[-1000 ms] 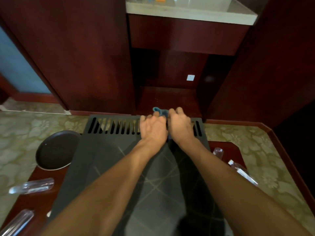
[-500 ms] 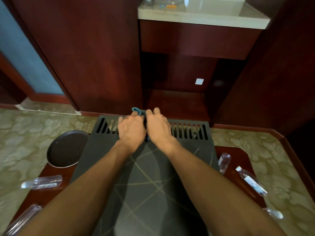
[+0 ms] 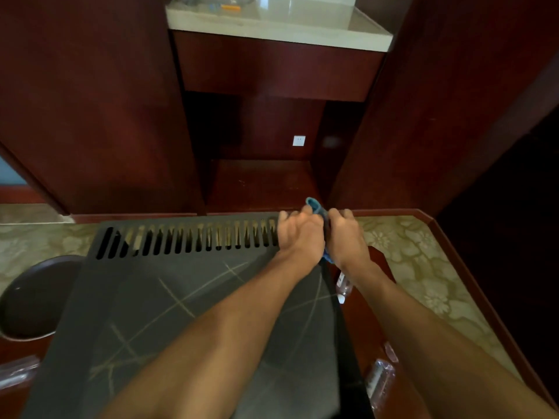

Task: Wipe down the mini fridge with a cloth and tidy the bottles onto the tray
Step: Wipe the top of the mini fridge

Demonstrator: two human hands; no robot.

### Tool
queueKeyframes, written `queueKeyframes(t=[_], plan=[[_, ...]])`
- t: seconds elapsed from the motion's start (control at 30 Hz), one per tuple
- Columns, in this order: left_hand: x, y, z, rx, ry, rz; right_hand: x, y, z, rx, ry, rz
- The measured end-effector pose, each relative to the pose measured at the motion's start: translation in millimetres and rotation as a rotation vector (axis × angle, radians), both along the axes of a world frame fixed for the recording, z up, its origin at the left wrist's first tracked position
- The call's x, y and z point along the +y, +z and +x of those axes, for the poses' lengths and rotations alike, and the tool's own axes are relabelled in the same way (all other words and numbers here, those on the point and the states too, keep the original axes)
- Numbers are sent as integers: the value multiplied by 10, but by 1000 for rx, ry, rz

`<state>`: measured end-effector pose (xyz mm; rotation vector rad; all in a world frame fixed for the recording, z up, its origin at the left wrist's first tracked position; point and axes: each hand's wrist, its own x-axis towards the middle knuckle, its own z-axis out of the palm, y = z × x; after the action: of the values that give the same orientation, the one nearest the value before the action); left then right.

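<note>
The dark grey mini fridge (image 3: 169,300) fills the lower middle, its top scratched and slotted with vents along the far edge. A blue cloth (image 3: 317,207) is bunched at the fridge's far right corner. My left hand (image 3: 299,234) and my right hand (image 3: 348,237) both grip it, side by side, fingers curled. Most of the cloth is hidden between them. Clear plastic bottles lie around the fridge: one bottle (image 3: 343,287) under my right wrist, another bottle (image 3: 379,382) at the lower right, a third bottle (image 3: 16,373) at the lower left.
A round dark tray (image 3: 33,300) sits left of the fridge on the reddish wooden surface (image 3: 360,337). Beyond is a dark wood cabinet with an open niche (image 3: 263,182) and a pale stone counter (image 3: 278,25). Patterned carpet (image 3: 405,261) lies to the right.
Both hands slid the cloth rightward along the vented far edge, from the middle to the right corner. The view also shifted left.
</note>
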<state>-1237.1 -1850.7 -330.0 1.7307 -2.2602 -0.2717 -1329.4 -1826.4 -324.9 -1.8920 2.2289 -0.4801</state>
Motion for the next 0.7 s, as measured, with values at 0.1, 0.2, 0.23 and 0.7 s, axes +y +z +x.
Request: queueKeyframes(t=[0.1,0.2,0.23,0.7], plan=[[1,-10,134,-36,0,-19,-11,-18,72,-49,7,-65],[-24,0,403,-25,52,16,-120,27,300,-17,58,-74],[-37,21,510,-47,67,13,-161,39,415,8,86,-61],[138,31,2867,-149,440,16,-351,-38,2808,8,474,-54]])
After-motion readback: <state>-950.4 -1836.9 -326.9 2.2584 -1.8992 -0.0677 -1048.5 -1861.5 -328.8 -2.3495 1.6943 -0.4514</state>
